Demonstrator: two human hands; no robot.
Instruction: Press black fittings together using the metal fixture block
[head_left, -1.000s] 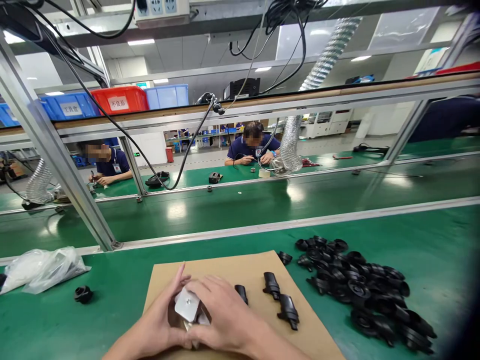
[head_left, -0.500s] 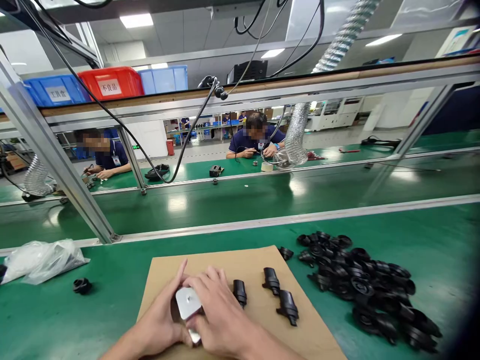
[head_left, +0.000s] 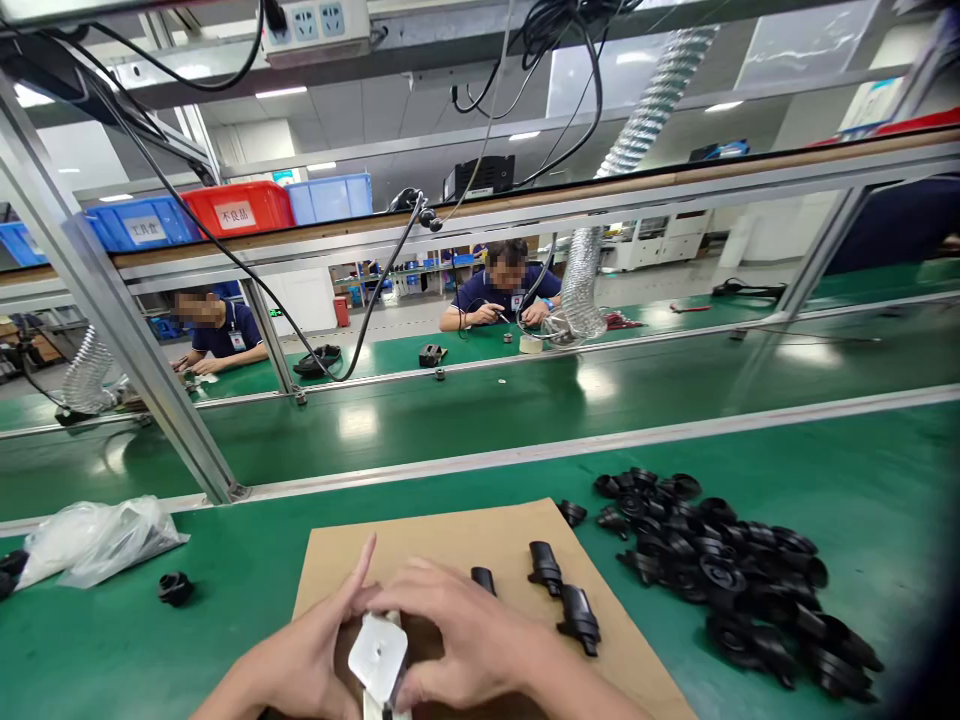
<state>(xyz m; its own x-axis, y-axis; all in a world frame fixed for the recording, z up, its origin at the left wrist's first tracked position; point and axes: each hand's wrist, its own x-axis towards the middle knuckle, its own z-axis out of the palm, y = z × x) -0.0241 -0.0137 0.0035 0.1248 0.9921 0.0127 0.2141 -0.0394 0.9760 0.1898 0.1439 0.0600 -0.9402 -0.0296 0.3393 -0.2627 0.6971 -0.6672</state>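
Note:
Between my two hands is a white fixture with a square, rounded-corner plate on top, low over the cardboard sheet. My left hand curves round its left side, with one finger pointing up. My right hand closes on it from the right, its thumb against the fixture's edge and its fingers reaching over the back. What lies under the plate is mostly hidden. Just beyond my right hand stands a black plastic part, partly covered. Two similar black parts lie farther right on the cardboard.
A heap of black plastic parts spreads over the green table at right. At left lie a clear plastic bag and a single black part. A metal post rises at left. Two people work across the bench.
My hands and the white fixture have shifted slightly lower in view, and the fixture's top plate has turned. My right hand now covers more of the nearest black part. The camera view has tilted up.

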